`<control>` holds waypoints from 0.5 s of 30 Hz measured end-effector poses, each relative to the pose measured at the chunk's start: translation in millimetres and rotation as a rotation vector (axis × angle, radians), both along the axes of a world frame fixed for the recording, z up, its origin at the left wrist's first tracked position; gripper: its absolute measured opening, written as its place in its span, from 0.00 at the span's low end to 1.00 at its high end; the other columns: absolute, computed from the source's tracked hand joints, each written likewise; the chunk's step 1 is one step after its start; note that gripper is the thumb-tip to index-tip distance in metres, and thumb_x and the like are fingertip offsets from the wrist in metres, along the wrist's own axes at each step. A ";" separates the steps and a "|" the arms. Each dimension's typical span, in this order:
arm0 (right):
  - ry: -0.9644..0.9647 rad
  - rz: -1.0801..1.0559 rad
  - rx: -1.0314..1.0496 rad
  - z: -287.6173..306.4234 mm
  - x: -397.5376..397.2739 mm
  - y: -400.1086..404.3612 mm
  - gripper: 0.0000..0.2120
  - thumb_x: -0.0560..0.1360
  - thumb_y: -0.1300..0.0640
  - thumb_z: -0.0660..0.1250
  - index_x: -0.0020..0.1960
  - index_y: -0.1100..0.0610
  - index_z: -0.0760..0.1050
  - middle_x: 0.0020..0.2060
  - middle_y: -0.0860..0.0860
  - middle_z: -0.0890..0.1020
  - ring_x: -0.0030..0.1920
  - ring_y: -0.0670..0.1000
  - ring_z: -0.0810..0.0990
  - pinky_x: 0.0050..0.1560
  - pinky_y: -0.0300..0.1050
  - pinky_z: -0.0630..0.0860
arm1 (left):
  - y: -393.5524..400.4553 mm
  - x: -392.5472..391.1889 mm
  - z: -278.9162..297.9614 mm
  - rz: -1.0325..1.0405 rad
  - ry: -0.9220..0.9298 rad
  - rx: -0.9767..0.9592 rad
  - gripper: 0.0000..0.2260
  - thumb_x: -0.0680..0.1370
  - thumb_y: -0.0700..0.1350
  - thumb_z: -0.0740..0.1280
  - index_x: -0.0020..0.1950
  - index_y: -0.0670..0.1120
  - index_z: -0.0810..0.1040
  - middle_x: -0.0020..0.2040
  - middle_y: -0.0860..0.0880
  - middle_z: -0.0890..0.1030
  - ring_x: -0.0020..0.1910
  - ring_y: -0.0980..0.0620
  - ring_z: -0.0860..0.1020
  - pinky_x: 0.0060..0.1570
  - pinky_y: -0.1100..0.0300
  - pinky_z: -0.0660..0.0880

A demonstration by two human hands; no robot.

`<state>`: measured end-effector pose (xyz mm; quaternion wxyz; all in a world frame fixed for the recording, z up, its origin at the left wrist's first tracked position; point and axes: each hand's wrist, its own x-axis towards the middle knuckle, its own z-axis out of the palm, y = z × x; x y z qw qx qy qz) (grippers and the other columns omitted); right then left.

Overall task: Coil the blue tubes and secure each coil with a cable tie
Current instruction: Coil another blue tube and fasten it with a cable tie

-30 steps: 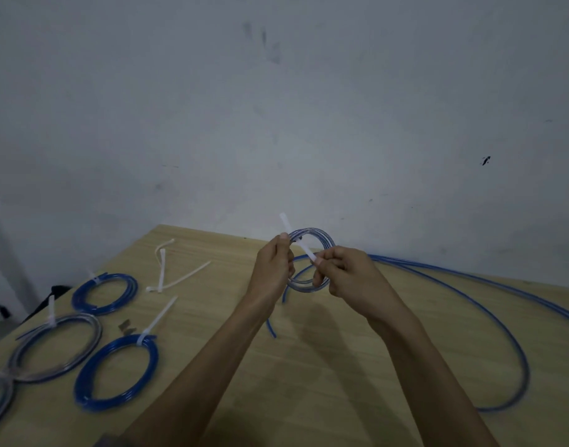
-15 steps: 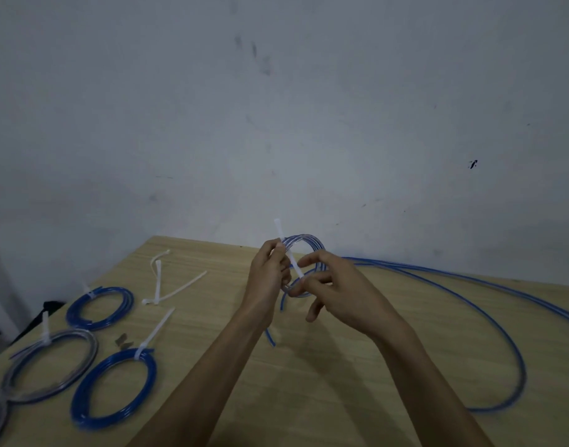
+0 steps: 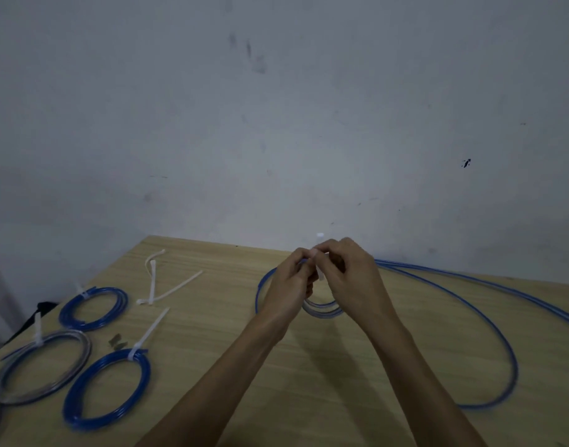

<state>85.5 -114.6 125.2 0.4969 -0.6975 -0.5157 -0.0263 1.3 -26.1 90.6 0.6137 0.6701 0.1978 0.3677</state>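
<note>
Both hands meet above the middle of the wooden table [image 3: 325, 382]. My left hand [image 3: 289, 282] pinches the top of a small coil of blue tube [image 3: 323, 309], whose lower loops hang below the fingers. My right hand [image 3: 351, 272] grips a white cable tie [image 3: 319, 236] at the same spot; only the tie's tip shows above the knuckles. The fingers hide where tie and coil meet. A long loose blue tube [image 3: 489, 321] trails from the coil across the right side of the table.
Three tied coils lie at the left: a blue one [image 3: 92, 308], a greyish one [image 3: 41, 366] and a blue one [image 3: 105, 388] nearest me. Spare white cable ties [image 3: 167, 285] lie behind them. The wall rises just past the table's far edge.
The coil has swung down from upright and now hangs below my hands. My right hand shifted up onto the cable tie, so less of the tie shows.
</note>
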 end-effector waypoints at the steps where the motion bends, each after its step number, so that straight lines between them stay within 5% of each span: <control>1: 0.040 -0.014 0.020 0.4 1.2 0.0 0.07 0.80 0.52 0.67 0.47 0.51 0.82 0.37 0.45 0.81 0.38 0.42 0.78 0.39 0.33 0.71 | -2.0 0.1 1.0 0.006 -0.005 0.013 0.11 0.85 0.44 0.59 0.55 0.39 0.77 0.33 0.51 0.69 0.31 0.55 0.64 0.32 0.61 0.62; 6: 0.406 0.067 0.100 11.3 3.9 -7.6 0.13 0.83 0.54 0.63 0.42 0.59 0.77 0.36 0.51 0.86 0.21 0.54 0.76 0.25 0.40 0.72 | -3.3 -2.8 4.2 0.043 -0.049 0.035 0.09 0.85 0.44 0.59 0.52 0.42 0.77 0.33 0.52 0.74 0.33 0.54 0.63 0.33 0.60 0.61; 10: 0.356 0.077 0.120 8.2 6.6 -5.7 0.11 0.84 0.57 0.61 0.50 0.57 0.81 0.29 0.50 0.77 0.28 0.47 0.74 0.32 0.38 0.71 | -5.9 -1.7 6.3 0.051 -0.065 0.030 0.08 0.84 0.44 0.60 0.52 0.42 0.75 0.34 0.47 0.67 0.33 0.52 0.62 0.33 0.57 0.60; 15: 0.391 0.162 0.067 10.8 11.5 -5.2 0.14 0.85 0.62 0.56 0.65 0.50 0.75 0.39 0.50 0.78 0.36 0.42 0.74 0.42 0.35 0.73 | 0.4 -3.4 5.9 0.096 -0.042 0.053 0.09 0.84 0.46 0.61 0.53 0.41 0.74 0.31 0.53 0.68 0.32 0.53 0.62 0.34 0.55 0.59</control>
